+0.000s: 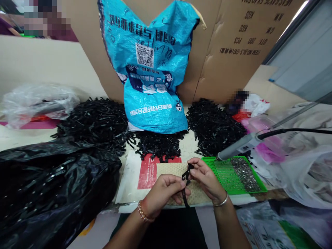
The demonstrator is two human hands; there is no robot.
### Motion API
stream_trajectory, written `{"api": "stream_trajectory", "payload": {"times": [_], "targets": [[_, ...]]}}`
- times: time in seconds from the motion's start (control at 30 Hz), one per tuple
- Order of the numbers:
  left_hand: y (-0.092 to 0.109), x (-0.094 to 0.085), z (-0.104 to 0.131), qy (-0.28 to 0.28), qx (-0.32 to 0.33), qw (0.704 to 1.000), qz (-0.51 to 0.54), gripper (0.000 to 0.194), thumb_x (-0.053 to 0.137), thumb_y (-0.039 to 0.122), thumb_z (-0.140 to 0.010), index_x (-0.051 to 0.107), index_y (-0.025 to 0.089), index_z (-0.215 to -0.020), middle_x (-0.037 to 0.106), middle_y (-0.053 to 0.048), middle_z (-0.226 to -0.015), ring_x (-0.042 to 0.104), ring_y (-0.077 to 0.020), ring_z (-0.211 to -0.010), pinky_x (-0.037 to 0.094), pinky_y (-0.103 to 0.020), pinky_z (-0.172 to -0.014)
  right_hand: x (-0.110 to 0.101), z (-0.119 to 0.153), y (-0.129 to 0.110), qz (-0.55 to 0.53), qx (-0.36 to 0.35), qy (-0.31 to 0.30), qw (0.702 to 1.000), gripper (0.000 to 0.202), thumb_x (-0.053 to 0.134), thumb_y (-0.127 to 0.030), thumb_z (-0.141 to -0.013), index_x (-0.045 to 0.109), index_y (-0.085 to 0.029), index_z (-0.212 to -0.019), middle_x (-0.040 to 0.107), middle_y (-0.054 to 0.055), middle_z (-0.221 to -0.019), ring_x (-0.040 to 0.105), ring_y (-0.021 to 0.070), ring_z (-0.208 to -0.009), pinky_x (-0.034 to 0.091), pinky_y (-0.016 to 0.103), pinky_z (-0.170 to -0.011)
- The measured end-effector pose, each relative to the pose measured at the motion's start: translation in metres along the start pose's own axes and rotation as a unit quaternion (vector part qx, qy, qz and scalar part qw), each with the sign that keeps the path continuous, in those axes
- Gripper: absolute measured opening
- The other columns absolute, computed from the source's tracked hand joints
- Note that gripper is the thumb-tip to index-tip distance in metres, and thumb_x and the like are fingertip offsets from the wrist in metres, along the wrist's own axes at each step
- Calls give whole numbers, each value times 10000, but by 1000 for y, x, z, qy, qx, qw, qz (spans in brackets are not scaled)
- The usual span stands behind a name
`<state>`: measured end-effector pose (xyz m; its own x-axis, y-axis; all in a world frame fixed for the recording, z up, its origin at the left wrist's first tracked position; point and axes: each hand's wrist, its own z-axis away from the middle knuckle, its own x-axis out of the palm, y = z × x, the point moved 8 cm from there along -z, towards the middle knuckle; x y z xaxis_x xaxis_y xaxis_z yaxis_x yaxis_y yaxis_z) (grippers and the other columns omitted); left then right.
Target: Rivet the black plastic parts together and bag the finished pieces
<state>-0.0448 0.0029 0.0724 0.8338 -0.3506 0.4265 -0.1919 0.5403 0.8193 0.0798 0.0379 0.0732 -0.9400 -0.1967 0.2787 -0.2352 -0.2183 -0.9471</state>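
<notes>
Between my hands is a small black strap-like part [184,197], its loose end hanging down below my fingers. My left hand [168,188] pinches it with thumb and forefinger. The fingertips of my right hand [206,181] are closed on its upper end, close beside the left fingertips. Whether it is one part or two joined is too small to tell. Beneath both hands lies a beige textured mat [207,193]. Just beyond them, a heap of similar black parts [159,143] spills from under a blue woven sack [155,86].
More black parts are heaped at left [94,121] and right [215,128]. A green tray [220,178] holds small metal pieces, with a corded electric screwdriver [237,147] over its far edge. A black plastic bag [59,186] bulges at left. Cardboard [220,69] stands behind.
</notes>
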Motion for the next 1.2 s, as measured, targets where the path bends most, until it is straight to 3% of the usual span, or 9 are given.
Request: {"api": "stream_trajectory", "payload": {"times": [0.4,1.2], "targets": [[3,1,-5,-16,10,1000,-6,343,715,460,-768,725,117,-752,734,-92,-770,596,-111,-560,469,-218,-566,-11,-2,5,-6,6,3,1000,275,732,-341,-787,628,-239,-1020,582,-13,-819,569,107,-677,473,240,-653],[-4,-3,-13,-21,-27,999,1,372,766,465,-697,698,107,-766,724,-90,-733,644,-131,-621,494,-210,-586,-2,-3,10,-84,41,-20,995,247,732,-319,-803,603,-235,-996,590,-36,-790,559,77,-678,449,208,-660]]}}
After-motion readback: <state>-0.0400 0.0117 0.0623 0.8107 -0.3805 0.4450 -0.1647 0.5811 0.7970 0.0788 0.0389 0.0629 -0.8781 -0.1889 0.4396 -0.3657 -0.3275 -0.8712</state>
